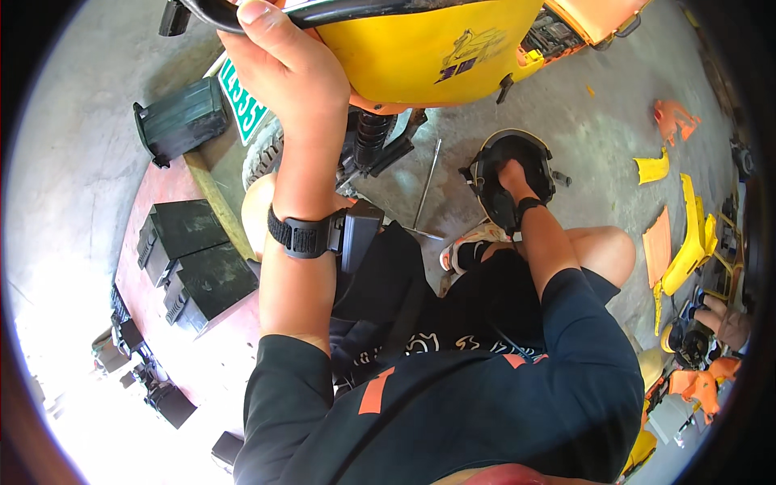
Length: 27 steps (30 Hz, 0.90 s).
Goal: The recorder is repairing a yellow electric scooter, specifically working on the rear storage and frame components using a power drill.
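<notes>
- The left hand (301, 77) curls closed around a black rail (372, 11) (thumb over it, most fingers hidden) above the yellow panel (404, 56).
- The right hand (515, 176) reaches into a dark hollow shell (491, 190), just ahead of a shoe (469, 240); I can't tell whether its fingers grip.
- A long metal tool (428, 182) lies on the floor (602, 129) left of the shell.

Dark short-sleeved shirt (485, 412), orange patches (375, 392), black wrist straps (304, 237)

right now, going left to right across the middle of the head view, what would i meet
Dark wheelie-style bin, left hand, coil-spring shock absorber, metal T-handle tool, right hand, long yellow body panel.
</notes>
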{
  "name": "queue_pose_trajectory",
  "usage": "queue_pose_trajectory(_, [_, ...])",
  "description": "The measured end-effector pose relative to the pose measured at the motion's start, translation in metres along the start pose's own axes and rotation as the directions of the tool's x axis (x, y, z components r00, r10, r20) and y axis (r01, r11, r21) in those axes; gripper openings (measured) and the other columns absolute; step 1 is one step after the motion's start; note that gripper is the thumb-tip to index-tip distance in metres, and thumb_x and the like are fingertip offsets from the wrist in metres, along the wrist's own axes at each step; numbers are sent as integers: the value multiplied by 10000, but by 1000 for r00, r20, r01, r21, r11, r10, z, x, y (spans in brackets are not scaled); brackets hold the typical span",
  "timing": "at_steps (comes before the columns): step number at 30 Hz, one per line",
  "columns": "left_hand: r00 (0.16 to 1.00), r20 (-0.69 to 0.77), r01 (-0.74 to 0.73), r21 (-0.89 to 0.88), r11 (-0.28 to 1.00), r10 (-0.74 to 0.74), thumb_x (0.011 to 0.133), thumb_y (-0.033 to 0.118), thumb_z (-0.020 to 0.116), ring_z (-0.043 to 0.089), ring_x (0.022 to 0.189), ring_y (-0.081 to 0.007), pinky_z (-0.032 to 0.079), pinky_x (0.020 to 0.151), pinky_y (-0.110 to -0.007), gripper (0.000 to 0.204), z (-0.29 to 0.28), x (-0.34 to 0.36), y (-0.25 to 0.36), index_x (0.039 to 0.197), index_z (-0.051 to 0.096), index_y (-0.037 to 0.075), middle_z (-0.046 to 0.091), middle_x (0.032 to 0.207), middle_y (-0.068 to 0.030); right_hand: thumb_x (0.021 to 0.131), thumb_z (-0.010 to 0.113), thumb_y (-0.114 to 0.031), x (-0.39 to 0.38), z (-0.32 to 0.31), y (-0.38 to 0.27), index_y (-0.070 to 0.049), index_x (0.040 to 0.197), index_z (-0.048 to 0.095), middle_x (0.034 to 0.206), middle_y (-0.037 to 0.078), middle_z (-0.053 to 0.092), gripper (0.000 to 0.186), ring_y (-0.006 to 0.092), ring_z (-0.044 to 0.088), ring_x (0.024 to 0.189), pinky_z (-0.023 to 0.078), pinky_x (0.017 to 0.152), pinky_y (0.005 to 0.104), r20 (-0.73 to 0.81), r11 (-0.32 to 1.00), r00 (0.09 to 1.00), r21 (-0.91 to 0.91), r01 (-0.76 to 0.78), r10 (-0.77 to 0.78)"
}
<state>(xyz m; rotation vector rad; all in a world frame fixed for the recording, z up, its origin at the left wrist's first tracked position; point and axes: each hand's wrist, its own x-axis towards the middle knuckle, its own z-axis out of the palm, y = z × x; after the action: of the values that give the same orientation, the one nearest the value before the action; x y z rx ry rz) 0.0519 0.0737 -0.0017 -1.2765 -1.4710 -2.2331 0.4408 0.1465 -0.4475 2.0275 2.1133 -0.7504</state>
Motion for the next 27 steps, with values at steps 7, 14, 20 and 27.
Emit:
queue_pose_trajectory(7, [987, -34, -148, 195, 970, 158, 1018, 388, 367, 609, 1020, -337, 448, 908, -402, 490, -6, 14, 1, 1147, 570, -38, 628, 1112, -201, 1017, 548, -253, -23, -65, -33, -52, 938, 592, 822, 26, 618, 221, 116, 597, 748, 460, 593, 219, 484, 42, 852, 873, -487, -201])
queue_pose_trajectory(14, [995, 22, 92, 75, 993, -94, 1015, 370, 427, 567, 1178, -339, 402, 1020, -401, 499, -9, 1, 8, 1266, 531, -49, 592, 1251, -223, 995, 579, -162, -68, -161, -53, -17, 1022, 584, 965, 53, 641, 147, 116, 620, 839, 556, 704, 190, 179, -283, 865, 897, -339, -468])
queue_pose_trajectory(20, [972, 132, 196, 11, 981, -196, 1018, 255, 431, 490, 1276, -331, 333, 1093, -390, 428, -14, 2, 13, 1310, 507, -48, 528, 1343, -219, 998, 572, -157, -114, -252, -83, -8, 1029, 585, 974, 62, 643, 153, 99, 615, 823, 545, 648, 167, -71, -369, 851, 917, -150, -520])
queue_pose_trajectory(27, [970, 128, 192, 126, 973, -208, 996, 237, 494, 549, 1164, -293, 389, 1026, -374, 378, -37, 15, 38, 1251, 526, -40, 577, 1236, -183, 980, 582, -137, -152, -312, -131, 30, 1046, 588, 911, 50, 614, 179, 68, 564, 736, 485, 546, 155, -200, -614, 759, 726, -310, -619])
